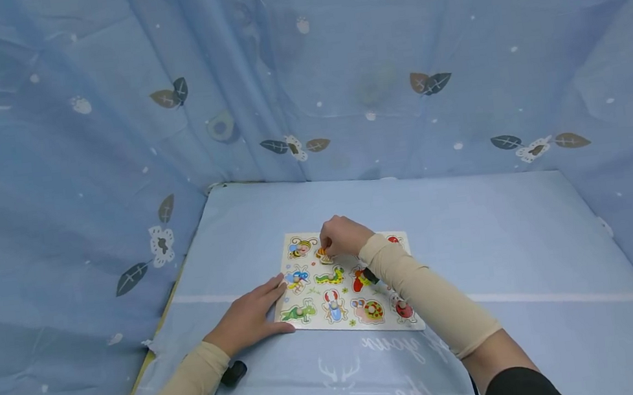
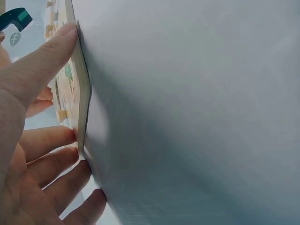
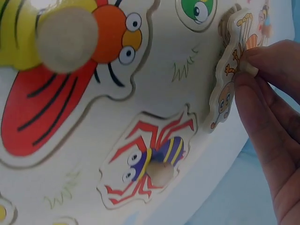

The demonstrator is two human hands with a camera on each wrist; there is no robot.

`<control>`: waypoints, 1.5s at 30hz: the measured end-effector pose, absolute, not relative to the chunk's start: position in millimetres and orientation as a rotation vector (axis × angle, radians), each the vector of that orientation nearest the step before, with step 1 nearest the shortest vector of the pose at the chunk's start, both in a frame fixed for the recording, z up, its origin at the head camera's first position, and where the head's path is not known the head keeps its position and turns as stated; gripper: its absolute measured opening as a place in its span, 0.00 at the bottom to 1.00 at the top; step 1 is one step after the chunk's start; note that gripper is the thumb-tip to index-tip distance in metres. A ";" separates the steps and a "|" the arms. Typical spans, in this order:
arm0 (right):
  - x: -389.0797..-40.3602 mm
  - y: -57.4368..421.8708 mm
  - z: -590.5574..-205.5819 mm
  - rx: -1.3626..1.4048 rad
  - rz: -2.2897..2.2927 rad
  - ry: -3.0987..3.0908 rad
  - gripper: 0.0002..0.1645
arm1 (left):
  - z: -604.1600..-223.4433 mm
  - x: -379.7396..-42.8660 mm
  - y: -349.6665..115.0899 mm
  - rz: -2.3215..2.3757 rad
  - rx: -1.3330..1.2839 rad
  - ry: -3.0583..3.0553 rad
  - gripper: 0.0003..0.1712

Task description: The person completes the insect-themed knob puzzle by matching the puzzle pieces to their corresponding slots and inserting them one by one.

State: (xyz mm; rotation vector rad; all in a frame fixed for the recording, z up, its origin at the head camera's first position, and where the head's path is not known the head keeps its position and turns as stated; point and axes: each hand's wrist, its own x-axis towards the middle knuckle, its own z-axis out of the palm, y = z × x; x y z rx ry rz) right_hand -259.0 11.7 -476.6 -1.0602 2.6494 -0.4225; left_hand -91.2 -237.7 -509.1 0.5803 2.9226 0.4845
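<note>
A flat puzzle board (image 1: 317, 295) with knobbed insect pieces lies on the table. My right hand (image 1: 346, 234) is at its far edge, thumb and fingertip pinching the knob of an orange-striped insect puzzle piece (image 3: 222, 96). That piece is tilted up from the board, its lower end close to the surface. Beside it a purple spider piece (image 3: 150, 164) sits in its recess, near a large red-winged insect piece (image 3: 110, 28). My left hand (image 1: 250, 316) rests at the board's left edge, thumb along the near corner. In the left wrist view its fingers (image 2: 49, 161) touch the board's side.
Pale blue cloth (image 1: 532, 238) covers the table, and patterned blue curtains (image 1: 347, 57) enclose its back and sides. A black wrist device (image 1: 234, 374) sits by the left sleeve. A thin dark cable (image 1: 476, 394) runs under the right forearm.
</note>
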 end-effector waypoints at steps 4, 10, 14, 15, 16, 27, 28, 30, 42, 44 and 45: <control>-256.3 9.8 -477.3 -1.042 -0.416 2.643 0.04 | -509.2 -90.8 -235.3 0.468 0.584 2.918 0.55; -254.7 10.4 -474.9 -1.058 -0.424 2.645 0.04 | -505.7 -91.3 -233.6 0.483 0.590 2.911 0.55; -255.4 10.2 -473.6 -1.077 -0.427 2.645 0.04 | -505.2 -92.1 -233.8 0.478 0.589 2.913 0.55; -255.4 10.1 -473.4 -1.080 -0.423 2.648 0.04 | -505.4 -92.2 -233.7 0.479 0.589 2.912 0.55; -255.3 9.9 -473.2 -1.082 -0.421 2.652 0.04 | -505.7 -92.2 -233.7 0.479 0.588 2.913 0.55; -248.2 5.5 -471.1 -1.062 -0.318 2.674 0.06 | -507.8 -91.4 -234.6 0.466 0.583 2.920 0.56; -247.8 5.7 -471.1 -1.060 -0.314 2.677 0.06 | -507.7 -91.1 -234.4 0.466 0.585 2.920 0.56; -246.9 6.4 -471.3 -1.062 -0.307 2.677 0.06 | -507.7 -90.3 -233.7 0.463 0.585 2.918 0.56; -245.7 13.5 -475.3 -1.114 -0.431 2.678 0.08 | -505.6 -91.7 -230.7 0.479 0.582 2.916 0.55; -244.4 16.8 -477.5 -1.105 -0.446 2.675 0.09 | -506.5 -93.3 -230.8 0.486 0.589 2.906 0.55; -243.2 18.0 -478.7 -1.101 -0.448 2.668 0.09 | -507.4 -92.8 -230.8 0.492 0.590 2.904 0.55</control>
